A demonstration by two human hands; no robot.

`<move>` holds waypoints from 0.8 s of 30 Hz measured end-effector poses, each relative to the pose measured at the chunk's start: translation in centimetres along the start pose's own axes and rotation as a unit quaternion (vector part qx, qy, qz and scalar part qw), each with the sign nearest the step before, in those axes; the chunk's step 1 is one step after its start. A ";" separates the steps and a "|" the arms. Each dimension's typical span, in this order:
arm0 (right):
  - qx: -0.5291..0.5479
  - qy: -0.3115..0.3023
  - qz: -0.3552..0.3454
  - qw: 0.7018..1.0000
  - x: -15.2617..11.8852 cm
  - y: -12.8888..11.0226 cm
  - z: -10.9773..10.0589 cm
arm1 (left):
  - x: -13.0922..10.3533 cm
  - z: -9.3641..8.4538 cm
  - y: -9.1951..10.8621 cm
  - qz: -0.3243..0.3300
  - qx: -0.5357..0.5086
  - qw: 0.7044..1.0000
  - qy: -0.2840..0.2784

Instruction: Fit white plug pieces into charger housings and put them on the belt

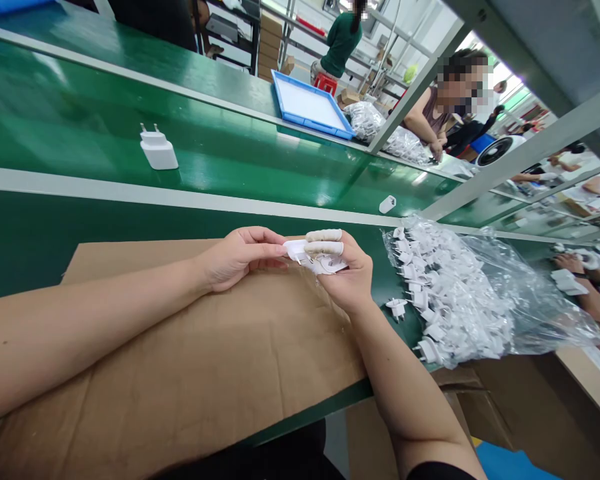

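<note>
Right hand was clamped on white piece over cardboard; finger covers hid much of it, type unclear. Left hand pinched its left end. Plugs in bag blurred together.

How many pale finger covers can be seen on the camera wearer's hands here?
2. Both are on the right hand: an upper cover and, on the finger just below it in the picture, a lower cover. Some fingertips are hidden, so there may be more.

No lettering, label or number can be read.
</note>
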State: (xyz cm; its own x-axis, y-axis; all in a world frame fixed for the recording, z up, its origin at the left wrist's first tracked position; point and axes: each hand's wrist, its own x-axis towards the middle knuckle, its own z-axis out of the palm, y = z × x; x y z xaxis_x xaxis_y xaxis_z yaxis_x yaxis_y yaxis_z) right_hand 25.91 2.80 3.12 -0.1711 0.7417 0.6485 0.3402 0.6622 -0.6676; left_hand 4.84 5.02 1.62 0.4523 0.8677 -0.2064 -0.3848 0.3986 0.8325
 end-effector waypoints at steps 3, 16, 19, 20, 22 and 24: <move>0.001 0.005 -0.013 1.000 -0.1 0.0 0.1 | 0.1 0.1 0.1 -0.003 0.005 1.000 0.013; -0.070 0.024 -0.130 0.989 -0.2 -0.4 0.4 | -0.6 0.8 0.7 0.027 0.039 0.999 -0.013; -0.085 0.049 -0.126 0.987 0.0 -0.8 0.3 | -1.1 1.1 1.5 0.053 0.071 0.996 -0.028; -0.092 0.056 -0.124 0.986 0.0 -0.9 0.3 | -1.3 1.2 1.7 0.061 0.079 0.995 -0.031; -0.111 0.064 -0.122 0.984 0.0 -1.1 0.4 | -1.6 1.3 1.9 0.073 0.085 0.993 -0.029; -0.128 0.072 -0.117 0.982 -0.2 -1.3 0.5 | -1.8 1.4 1.9 0.085 0.086 0.992 -0.025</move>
State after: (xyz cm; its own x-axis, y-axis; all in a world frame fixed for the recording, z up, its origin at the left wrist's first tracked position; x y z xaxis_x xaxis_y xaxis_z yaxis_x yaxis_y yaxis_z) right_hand 25.06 1.84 3.71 -0.1470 0.5369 0.8307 0.5315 0.7512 -0.3915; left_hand 4.45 3.78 4.33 0.4335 0.9006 -0.0328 -0.3189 0.1874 0.9291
